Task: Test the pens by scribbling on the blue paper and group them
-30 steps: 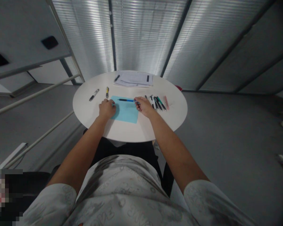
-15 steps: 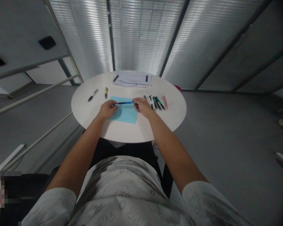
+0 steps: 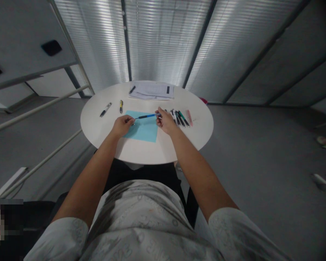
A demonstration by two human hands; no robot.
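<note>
A blue pen with a black grip (image 3: 148,116) is held level between my two hands, above a sheet of light blue paper (image 3: 143,133). My right hand (image 3: 165,121) is closed round its right, blue end. From the black grip a thin part (image 3: 136,118) runs to the fingertips of my left hand (image 3: 122,125), which are pinched on it. A small shiny bit shows under the left fingertips; I cannot make out what it is. The paper lies flat on the white round table (image 3: 146,156).
Right of my right hand lie several pens (image 3: 179,117) and a pink pen-like item (image 3: 189,117). A black-and-white pen (image 3: 105,109) and a yellow-and-black pen (image 3: 121,106) lie at the left. Papers (image 3: 152,90) with a dark pen (image 3: 132,89) are at the far edge.
The right end of the pen has risen a little, so the pen now slants. More of the thin part shows between the black grip and my left fingers.
</note>
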